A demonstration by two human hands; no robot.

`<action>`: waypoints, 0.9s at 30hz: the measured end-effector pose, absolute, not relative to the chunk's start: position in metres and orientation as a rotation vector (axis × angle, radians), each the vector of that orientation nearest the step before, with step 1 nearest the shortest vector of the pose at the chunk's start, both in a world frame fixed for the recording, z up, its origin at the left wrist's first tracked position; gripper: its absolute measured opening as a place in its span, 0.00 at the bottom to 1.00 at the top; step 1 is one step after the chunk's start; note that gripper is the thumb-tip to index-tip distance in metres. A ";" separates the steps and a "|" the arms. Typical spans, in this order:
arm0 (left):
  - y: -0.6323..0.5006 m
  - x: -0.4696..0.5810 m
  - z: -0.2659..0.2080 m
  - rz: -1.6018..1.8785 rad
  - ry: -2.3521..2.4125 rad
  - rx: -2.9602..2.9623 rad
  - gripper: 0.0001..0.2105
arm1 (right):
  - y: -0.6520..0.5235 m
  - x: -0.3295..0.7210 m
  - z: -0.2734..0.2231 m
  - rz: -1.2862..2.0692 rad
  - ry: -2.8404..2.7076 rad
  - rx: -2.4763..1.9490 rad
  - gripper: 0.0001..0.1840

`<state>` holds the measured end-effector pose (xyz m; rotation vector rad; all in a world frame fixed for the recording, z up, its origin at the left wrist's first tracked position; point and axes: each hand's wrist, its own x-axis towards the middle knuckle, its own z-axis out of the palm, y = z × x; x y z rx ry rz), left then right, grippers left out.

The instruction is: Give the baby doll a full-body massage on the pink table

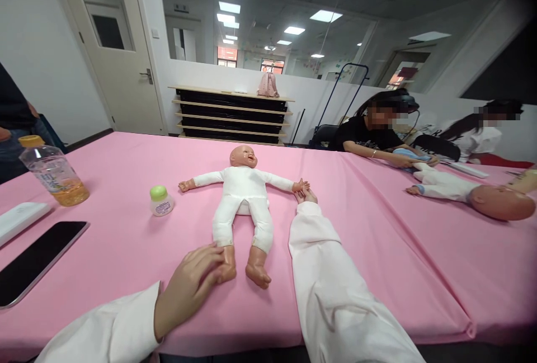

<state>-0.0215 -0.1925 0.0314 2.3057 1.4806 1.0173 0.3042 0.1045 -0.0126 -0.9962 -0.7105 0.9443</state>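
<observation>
A baby doll with a white cloth body lies on its back on the pink-covered table, arms spread and feet towards me. My right hand is closed at the doll's hand on the right side, fingers pinching it. Beside the doll's foot on the left, my left hand rests with fingers stretched out, the fingertips and thumb touching the ankle and foot. Its palm faces down and is hidden. A small jar with a green lid stands left of the doll.
On the left are a bottle of amber drink, a black phone and a white flat device. At the right, a person handles blue cloth by a second doll. Stacked shelving stands behind the table.
</observation>
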 end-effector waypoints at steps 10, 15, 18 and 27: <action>-0.005 0.089 0.095 1.149 1.239 2.313 0.17 | 0.118 0.301 -0.007 1.009 -0.636 -0.993 0.12; 0.093 0.166 0.089 1.159 1.234 2.070 0.23 | 0.120 0.302 -0.009 0.965 -0.633 -0.977 0.16; 0.116 0.188 0.066 1.214 1.136 1.773 0.23 | 0.121 0.303 -0.009 0.972 -0.669 -0.978 0.17; 0.121 0.195 0.032 1.212 0.974 1.441 0.20 | 0.124 0.277 -0.002 0.826 -0.764 -1.039 0.15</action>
